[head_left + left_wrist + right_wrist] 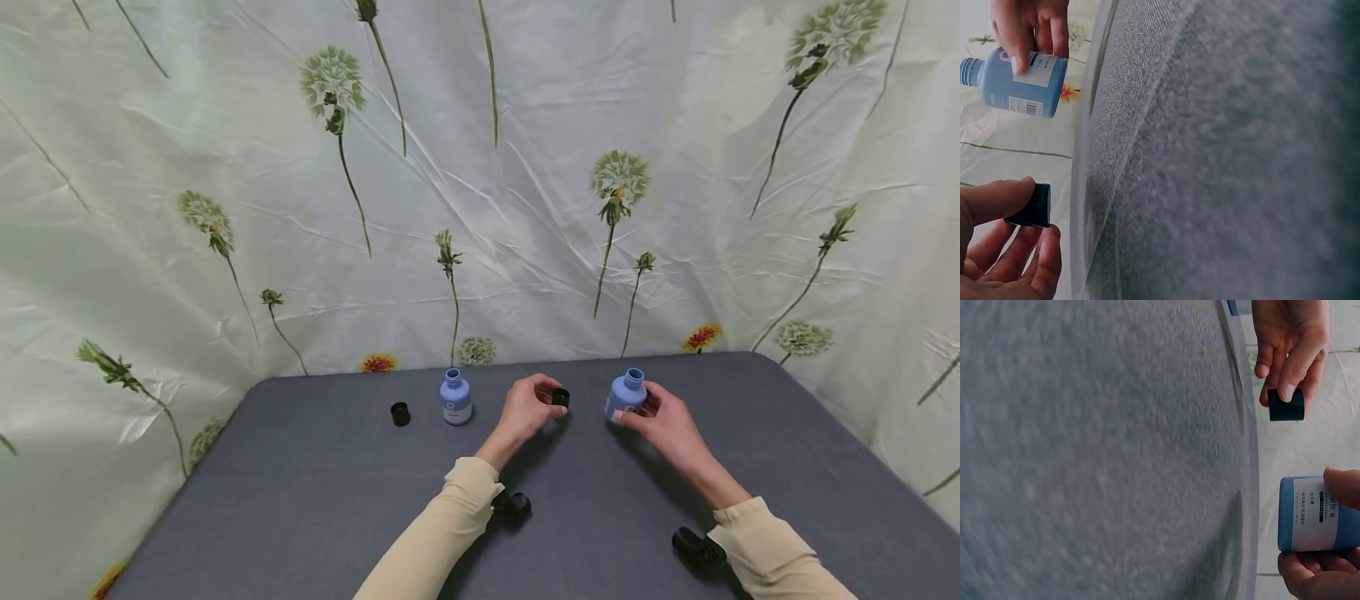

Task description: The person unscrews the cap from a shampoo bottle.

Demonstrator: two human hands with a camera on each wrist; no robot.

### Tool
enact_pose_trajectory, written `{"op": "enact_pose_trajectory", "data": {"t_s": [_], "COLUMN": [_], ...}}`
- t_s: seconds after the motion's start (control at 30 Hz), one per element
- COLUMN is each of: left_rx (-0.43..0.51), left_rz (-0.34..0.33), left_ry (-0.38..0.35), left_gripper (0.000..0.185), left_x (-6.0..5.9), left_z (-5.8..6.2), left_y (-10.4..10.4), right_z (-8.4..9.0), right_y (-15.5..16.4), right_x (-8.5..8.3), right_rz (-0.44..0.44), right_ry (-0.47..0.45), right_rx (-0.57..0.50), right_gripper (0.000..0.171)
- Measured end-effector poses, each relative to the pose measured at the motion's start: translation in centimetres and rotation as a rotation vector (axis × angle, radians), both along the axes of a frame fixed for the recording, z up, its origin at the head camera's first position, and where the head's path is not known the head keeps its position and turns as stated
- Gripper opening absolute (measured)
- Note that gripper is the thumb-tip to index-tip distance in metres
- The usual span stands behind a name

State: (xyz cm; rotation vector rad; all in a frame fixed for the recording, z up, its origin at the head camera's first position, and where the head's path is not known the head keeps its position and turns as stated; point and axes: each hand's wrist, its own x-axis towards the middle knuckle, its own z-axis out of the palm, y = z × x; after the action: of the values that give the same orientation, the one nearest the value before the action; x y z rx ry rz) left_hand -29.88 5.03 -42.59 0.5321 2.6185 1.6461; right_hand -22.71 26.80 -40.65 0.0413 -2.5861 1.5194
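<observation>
My left hand (pixel 527 410) pinches a black bottle cap (pixel 560 398) between thumb and fingers. In the left wrist view the cap (pixel 1034 205) is held at the fingertips, apart from any bottle. My right hand (pixel 667 421) grips a blue bottle (pixel 626 397) with a white label, its threaded neck uncovered. The right wrist view shows that bottle (pixel 1310 514) between thumb and fingers, with the neck out of frame. A second blue bottle (pixel 456 400), also uncapped, stands upright left of my left hand. Beside it on the table lies another black cap (pixel 401 414).
The grey table (pixel 315 500) reaches back to a pale curtain (pixel 525 208) printed with dandelions. Black devices (pixel 513 508) sit under both wrists, the other black device (pixel 697 547) at the right sleeve.
</observation>
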Motion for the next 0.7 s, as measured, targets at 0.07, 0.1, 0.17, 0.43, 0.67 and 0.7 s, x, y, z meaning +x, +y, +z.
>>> {"op": "enact_pose_trajectory", "data": {"t_s": [0.07, 0.1, 0.17, 0.43, 0.67, 0.7], "left_rx": [0.001, 0.003, 0.0, -0.024, -0.068, -0.073], "left_rz": [-0.005, -0.008, -0.016, -0.034, -0.053, -0.053], "left_ry": [0.0, -0.003, -0.003, -0.007, -0.022, -0.024], "left_gripper": [0.029, 0.029, 0.029, 0.028, 0.028, 0.028], "left_x": [-0.1, -0.1, -0.2, -0.6, -1.0, -1.1], "left_z": [0.0, 0.0, -0.1, 0.0, 0.2, 0.1], "left_y": [0.2, 0.3, 0.5, 1.1, 1.7, 1.8], "right_z": [-0.1, -0.1, -0.1, -0.3, -0.8, -0.8], "right_y": [0.2, 0.4, 0.6, 1.0, 1.1, 1.1], "right_x": [-0.2, -0.4, -0.6, -1.5, -2.1, -2.2], "right_rz": [-0.003, -0.006, -0.012, -0.022, -0.03, -0.031], "right_ry": [-0.002, -0.002, -0.001, -0.005, -0.005, -0.007], "right_rx": [0.001, 0.001, 0.009, 0.026, 0.038, 0.041], "right_gripper": [0.068, 0.068, 0.068, 0.066, 0.063, 0.063]}}
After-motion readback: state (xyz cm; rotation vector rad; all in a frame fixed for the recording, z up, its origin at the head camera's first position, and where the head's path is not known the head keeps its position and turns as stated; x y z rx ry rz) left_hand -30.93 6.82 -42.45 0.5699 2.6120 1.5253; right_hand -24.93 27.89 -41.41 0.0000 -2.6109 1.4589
